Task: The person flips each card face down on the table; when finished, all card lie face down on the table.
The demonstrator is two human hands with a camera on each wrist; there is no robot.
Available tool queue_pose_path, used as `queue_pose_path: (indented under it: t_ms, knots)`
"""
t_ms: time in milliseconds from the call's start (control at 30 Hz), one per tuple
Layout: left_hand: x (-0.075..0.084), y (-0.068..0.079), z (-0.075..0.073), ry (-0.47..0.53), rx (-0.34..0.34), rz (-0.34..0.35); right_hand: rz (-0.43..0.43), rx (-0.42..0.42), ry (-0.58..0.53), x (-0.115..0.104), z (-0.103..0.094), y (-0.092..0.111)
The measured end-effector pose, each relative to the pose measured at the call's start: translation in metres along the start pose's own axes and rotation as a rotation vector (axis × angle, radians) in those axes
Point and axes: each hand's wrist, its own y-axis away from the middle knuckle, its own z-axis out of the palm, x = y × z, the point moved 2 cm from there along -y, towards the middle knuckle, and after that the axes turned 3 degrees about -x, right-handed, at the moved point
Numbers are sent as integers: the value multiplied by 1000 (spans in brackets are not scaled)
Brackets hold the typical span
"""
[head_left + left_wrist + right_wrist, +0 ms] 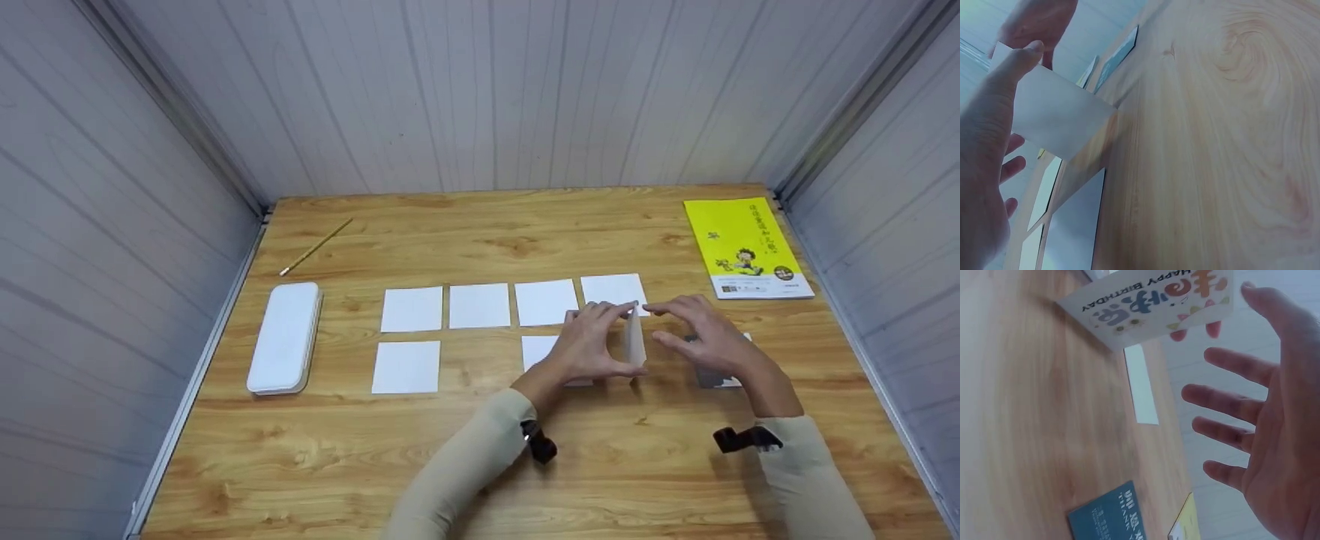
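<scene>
My left hand (589,345) pinches a square card (637,345) by its edges, thumb below and fingers above, and stands it on edge over the table. Its blank side (1055,109) faces the left wrist camera. The right wrist view shows its printed side (1157,304), with "HAPPY BIRTHDAY" and coloured lettering. Just right of the card, my right hand (709,337) hovers with fingers spread and apart from it. Beneath the right hand lies a dark card (1107,517) with "THANK" on it, partly hidden in the head view. A white card (538,349) lies partly under the left hand.
Several white cards (478,305) form a back row, and another white card (406,367) lies front left. A white case (283,337) and a pencil (316,247) are at the left. At the back right lies a yellow book (739,240). Panel walls (480,97) enclose the table.
</scene>
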Motion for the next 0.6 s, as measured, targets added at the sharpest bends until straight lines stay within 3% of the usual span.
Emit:
queue_pose_path:
  t_ms: [233, 600]
  knots:
    - [2, -2, 8, -41, -48, -28, -39, 60, 49, -9, -2, 0]
    - [-2, -4, 13, -205, -91, -65, -27, 42, 31, -7, -10, 4]
